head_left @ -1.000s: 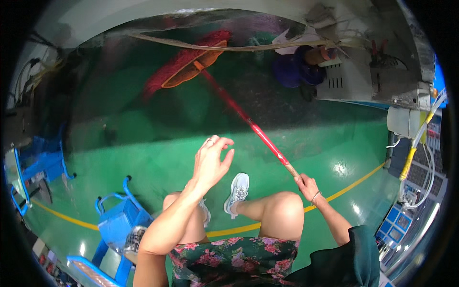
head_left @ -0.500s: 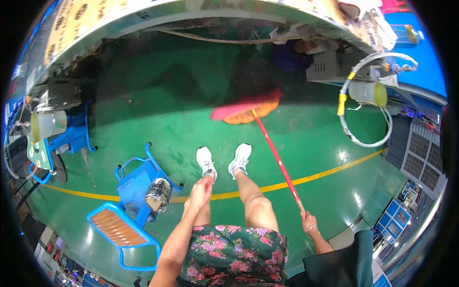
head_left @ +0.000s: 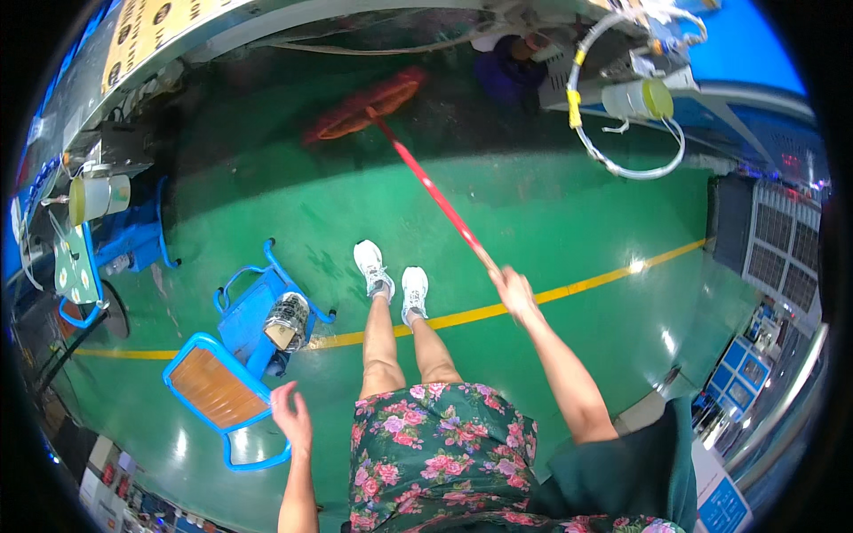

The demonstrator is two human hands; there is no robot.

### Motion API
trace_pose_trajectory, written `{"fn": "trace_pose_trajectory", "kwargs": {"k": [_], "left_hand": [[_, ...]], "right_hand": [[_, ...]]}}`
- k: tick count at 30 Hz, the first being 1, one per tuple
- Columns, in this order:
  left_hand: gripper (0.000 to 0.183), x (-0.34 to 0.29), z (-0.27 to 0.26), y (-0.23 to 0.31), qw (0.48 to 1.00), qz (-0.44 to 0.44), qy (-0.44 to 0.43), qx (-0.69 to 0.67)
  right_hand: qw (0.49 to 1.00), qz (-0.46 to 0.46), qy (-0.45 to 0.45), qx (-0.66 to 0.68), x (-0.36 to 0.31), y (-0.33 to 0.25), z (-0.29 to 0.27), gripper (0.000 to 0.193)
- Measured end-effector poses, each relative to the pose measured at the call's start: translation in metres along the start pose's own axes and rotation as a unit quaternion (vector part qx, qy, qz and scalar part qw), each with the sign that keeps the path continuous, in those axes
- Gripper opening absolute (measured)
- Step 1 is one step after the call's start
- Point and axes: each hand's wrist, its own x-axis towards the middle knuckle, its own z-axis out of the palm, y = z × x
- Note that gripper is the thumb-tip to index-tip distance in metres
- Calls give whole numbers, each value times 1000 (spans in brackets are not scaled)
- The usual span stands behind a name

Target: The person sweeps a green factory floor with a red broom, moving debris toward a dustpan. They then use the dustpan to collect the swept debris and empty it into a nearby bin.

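My right hand (head_left: pixel 514 293) is closed around the upper end of a long red handle. The handle belongs to a broom (head_left: pixel 430 185) with a wide orange and red head, which lies on the shaded floor under the workbench and is blurred by motion. My left hand (head_left: pixel 291 414) hangs with fingers apart and nothing in it, close to the back of a blue metal chair (head_left: pixel 218 380). A roll-like bundle in dark patterned wrap (head_left: pixel 286 322) sits on the chair's blue frame.
A long workbench (head_left: pixel 222 40) runs along the far side, with a purple round thing (head_left: pixel 508 73) below it. White hoses (head_left: pixel 577 107) loop beside a clear canister (head_left: pixel 638 99) at right. Another blue chair (head_left: pixel 78 266) stands at left. A yellow line (head_left: pixel 569 290) crosses the green floor.
The broom head has gone farther forward and left, under the bench. My right arm now reaches forward. My left hand has moved left, off my leg, and my feet have shifted.
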Motion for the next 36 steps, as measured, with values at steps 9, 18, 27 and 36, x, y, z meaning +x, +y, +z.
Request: {"fn": "trace_pose_trajectory", "kwargs": {"k": [9,18,27,36], "left_hand": [[55,-55,-23,-79,978,-142,5,152],[54,-53,-20,-64,944,-176,-66,270],[47,-48,-12,-53,934,-167,-73,308],[38,-50,-8,-53,918,-157,-76,357]], "right_hand": [[989,108,-91,-33,-75,115,38,63],[981,187,-53,-17,-308,280,71,62],[973,102,144,148,-191,282,80,62],[969,144,109,169,-117,258,89,66]]}}
